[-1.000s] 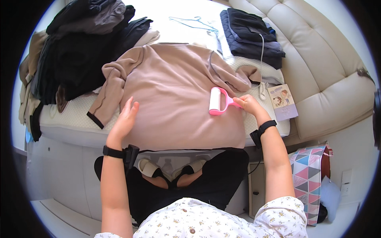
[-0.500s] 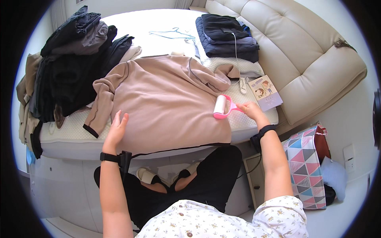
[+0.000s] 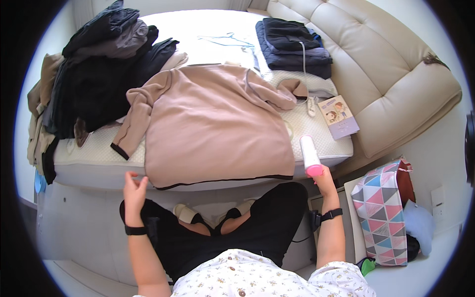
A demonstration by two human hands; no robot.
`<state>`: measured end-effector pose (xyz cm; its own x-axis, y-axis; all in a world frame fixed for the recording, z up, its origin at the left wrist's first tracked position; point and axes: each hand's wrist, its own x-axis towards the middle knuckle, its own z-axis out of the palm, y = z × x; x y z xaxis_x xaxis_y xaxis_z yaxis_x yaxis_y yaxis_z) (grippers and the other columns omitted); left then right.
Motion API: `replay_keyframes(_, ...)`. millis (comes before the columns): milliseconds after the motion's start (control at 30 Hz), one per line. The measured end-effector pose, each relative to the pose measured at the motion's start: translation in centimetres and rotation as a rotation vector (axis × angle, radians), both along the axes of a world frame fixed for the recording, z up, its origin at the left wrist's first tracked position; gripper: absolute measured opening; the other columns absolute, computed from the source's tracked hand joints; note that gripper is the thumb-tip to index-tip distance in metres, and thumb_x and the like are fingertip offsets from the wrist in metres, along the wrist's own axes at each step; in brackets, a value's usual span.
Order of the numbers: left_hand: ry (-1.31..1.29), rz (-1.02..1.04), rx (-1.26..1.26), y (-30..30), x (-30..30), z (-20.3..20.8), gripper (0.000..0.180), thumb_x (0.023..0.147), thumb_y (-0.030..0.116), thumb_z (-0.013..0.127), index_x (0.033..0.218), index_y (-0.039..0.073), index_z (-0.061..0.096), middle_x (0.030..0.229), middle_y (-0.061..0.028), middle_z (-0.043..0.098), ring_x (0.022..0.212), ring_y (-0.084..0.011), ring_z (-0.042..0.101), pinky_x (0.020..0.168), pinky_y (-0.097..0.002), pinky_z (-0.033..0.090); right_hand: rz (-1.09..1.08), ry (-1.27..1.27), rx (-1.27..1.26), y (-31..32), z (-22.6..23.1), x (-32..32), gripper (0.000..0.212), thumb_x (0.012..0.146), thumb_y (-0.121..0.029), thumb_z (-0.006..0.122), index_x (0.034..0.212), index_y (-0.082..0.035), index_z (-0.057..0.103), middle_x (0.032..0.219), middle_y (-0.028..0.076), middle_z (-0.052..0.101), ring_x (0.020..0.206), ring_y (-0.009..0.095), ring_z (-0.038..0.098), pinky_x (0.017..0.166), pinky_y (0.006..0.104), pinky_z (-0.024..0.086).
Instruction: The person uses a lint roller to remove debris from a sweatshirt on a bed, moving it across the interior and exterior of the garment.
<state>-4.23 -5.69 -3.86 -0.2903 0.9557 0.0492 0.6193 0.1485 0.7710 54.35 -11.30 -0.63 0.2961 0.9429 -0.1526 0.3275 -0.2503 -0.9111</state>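
Observation:
A pinkish-beige long-sleeved top (image 3: pixel 220 128) with dark hems lies spread on the bed, its lower edge toward me. My right hand (image 3: pixel 324 181) is closed round the handle of a lint roller (image 3: pixel 310 152), mostly hidden by the fingers. The roller's white roll points away from me, beside the top's lower right corner and apart from it. Just off the bed's near edge, left of the top's hem, my left hand (image 3: pixel 133 195) is open with nothing in it, thumb and fingers apart.
Dark clothes (image 3: pixel 99 94) are heaped on the bed's left side. A folded stack (image 3: pixel 294 54), a blue hanger (image 3: pixel 220 39), a white cabled controller (image 3: pixel 311 106) and a book (image 3: pixel 339 116) lie farther off. A padded headboard (image 3: pixel 386 74) and a triangle-patterned bag (image 3: pixel 380 218) stand at right.
My right hand has drawn back toward me with the lint roller, lifting it off the top's right edge and turning its roll. The left hand has pulled back from the hem.

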Motion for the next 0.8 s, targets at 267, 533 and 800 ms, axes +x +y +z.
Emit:
replay_keyframes(267,-0.462,-0.373,0.112,-0.8,2.7,1.4,0.029,0.081,-0.004,0.054,0.107,0.006,0.047,0.083,0.0039,0.042,0.071,-0.0076,0.038,0.064,-0.0219,0.036,0.307,0.081,-0.091,1.5,3.7,-3.1,0.033,0.081,-0.017,0.073,0.110,-0.002,0.064,0.088,-0.003,0.065,0.080,0.007,0.059,0.073,0.0238,0.048)
replay_keyframes(533,-0.516,-0.445,-0.109,-1.1,1.5,6.1,0.034,0.077,-0.005,0.043,0.103,-0.004,0.064,0.082,0.0037,0.056,0.072,-0.0034,0.046,0.065,-0.0184,0.037,0.262,0.038,-0.260,2.7,2.7,-2.0,0.030,0.083,-0.025,0.070,0.105,-0.005,0.064,0.082,-0.003,0.062,0.066,0.005,0.052,0.051,0.0182,0.038)
replay_keyframes(800,-1.240,-0.377,0.017,3.1,-0.6,6.5,0.042,0.071,-0.009,0.038,0.104,-0.008,0.063,0.095,-0.0126,0.068,0.083,-0.0186,0.067,0.077,-0.0272,0.053,0.188,0.630,0.109,6.3,2.1,1.9,0.039,0.096,-0.034,0.055,0.106,0.002,0.065,0.099,0.009,0.066,0.089,0.015,0.060,0.075,0.0271,0.048)
